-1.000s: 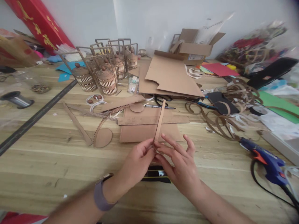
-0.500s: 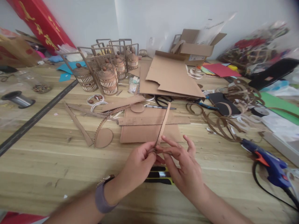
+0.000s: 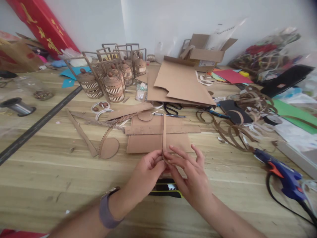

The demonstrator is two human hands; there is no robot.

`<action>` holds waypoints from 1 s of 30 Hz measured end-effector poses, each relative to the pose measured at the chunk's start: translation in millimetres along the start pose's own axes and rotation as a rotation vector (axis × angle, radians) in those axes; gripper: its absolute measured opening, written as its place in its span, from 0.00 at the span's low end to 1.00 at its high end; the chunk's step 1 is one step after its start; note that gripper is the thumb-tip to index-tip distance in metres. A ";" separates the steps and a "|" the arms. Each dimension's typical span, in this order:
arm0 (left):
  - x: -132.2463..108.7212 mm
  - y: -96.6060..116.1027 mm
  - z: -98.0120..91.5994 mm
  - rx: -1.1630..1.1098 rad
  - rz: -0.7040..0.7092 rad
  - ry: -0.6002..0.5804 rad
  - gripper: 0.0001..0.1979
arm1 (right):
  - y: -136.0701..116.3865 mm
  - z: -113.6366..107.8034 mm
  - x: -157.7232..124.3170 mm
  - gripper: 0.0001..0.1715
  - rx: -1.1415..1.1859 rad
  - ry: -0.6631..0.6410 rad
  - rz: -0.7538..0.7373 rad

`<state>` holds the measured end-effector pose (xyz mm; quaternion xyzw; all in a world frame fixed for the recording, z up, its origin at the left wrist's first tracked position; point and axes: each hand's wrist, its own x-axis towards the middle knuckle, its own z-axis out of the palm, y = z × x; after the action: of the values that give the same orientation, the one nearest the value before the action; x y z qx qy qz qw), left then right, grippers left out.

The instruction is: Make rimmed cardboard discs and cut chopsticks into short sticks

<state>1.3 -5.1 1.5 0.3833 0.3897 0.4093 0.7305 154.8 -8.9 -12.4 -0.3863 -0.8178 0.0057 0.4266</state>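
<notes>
A moment ago the cardboard strip (image 3: 164,134) leaned over to the right, and now it points straight away from the person. The hands have swung its far end back, so the strip is being turned and lined up while both hands keep hold of its near end. The left hand (image 3: 146,172) pinches that end between thumb and fingertips. The right hand (image 3: 193,178) pinches the same end from the other side with its thumb and first finger, and its other fingers are spread out and lifted. The strip is long, thin and brown, and it looks stiff and straight. It is held up over the flat cardboard sheet (image 3: 143,143) that lies on the desk (image 3: 49,172), and it crosses the sheet from the near edge to the far edge. Both hands are at the near edge of the sheet. A black and yellow cutter knife (image 3: 165,191) lies on the near side of the sheet, partly under the hands. A blue glue gun (image 3: 282,170) lies well to the right of the sheet. A round cardboard piece (image 3: 109,147) lies just left of the sheet. Some little baskets (image 3: 114,87) stand behind the sheet, to the left.
</notes>
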 end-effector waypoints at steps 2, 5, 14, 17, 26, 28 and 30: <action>0.6 0.2 0.8 0.006 0.000 0.017 0.13 | -2.5 0.2 0.9 0.11 -0.003 0.003 -0.008; 0.5 0.2 1.5 0.019 0.012 0.019 0.11 | -5.5 -0.1 2.1 0.11 -0.015 0.006 -0.013; -0.3 -3.9 -2.0 0.142 -0.015 -0.008 0.11 | -1.7 -2.8 -0.2 0.11 0.032 0.007 0.080; -0.3 -0.9 -1.4 0.125 -0.026 -0.020 0.12 | -0.6 -2.4 -1.9 0.11 0.039 -0.004 0.086; 0.4 0.4 -2.0 0.026 -0.072 -0.039 0.18 | 7.0 -4.9 1.7 0.07 0.040 0.005 0.112; 0.9 -0.2 -3.8 0.005 -0.109 -0.025 0.21 | 9.9 -6.9 3.4 0.05 0.025 0.033 0.105; 1.2 -0.5 -5.7 -0.016 -0.134 -0.006 0.24 | 11.1 -9.0 4.8 0.04 -0.015 0.061 0.085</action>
<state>-3.1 -2.8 -1.5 0.3519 0.4089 0.3616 0.7604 166.5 -0.9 -7.0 -0.4239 -0.7872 0.0059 0.4479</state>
